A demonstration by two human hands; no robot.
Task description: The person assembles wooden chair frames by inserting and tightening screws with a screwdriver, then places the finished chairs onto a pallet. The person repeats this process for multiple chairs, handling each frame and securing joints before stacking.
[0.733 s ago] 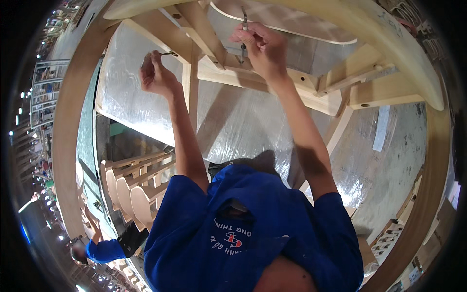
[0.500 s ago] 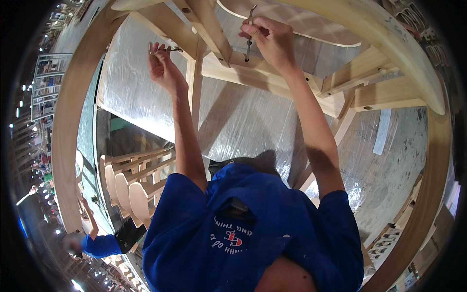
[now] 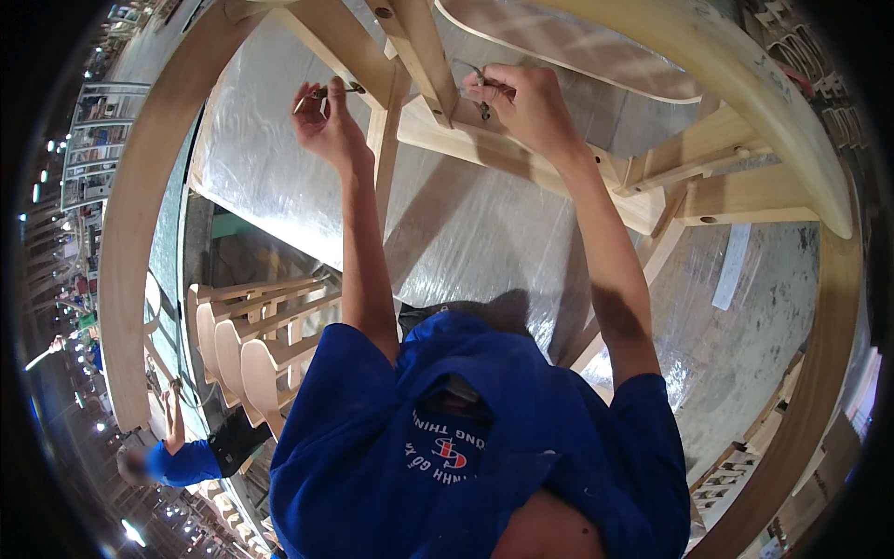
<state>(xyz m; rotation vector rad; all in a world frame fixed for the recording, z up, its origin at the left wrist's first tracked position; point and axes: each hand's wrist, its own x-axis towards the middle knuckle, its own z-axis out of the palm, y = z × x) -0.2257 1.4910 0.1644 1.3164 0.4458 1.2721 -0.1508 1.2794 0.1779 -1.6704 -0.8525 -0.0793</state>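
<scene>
My left hand (image 3: 331, 126) is raised beside a slanting wooden rail, its fingers closed on a small dark metal bolt (image 3: 321, 92) whose end points toward the rail. My right hand (image 3: 535, 107) pinches a thin bent metal rod (image 3: 480, 76) that looks like a hex key. A small metal piece (image 3: 484, 112), apparently a bolt, shows below those fingers, in front of the wooden crossbeam (image 3: 521, 154). Whether it sits in the beam's hole cannot be made out. Both hands are inside a pale wooden furniture frame (image 3: 135, 233), with drilled holes in its rails.
Beneath the frame lies a plastic-wrapped surface (image 3: 270, 168). A curved wooden panel (image 3: 577, 42) is at the far side. Several shaped wooden parts (image 3: 261, 373) stand in a row at left. A person in blue (image 3: 191, 466) works at the lower left.
The view has shifted slightly, with the frame lower in it. My right hand has tilted the rod and lowered slightly. My left fingers have turned, showing the bolt more sideways.
</scene>
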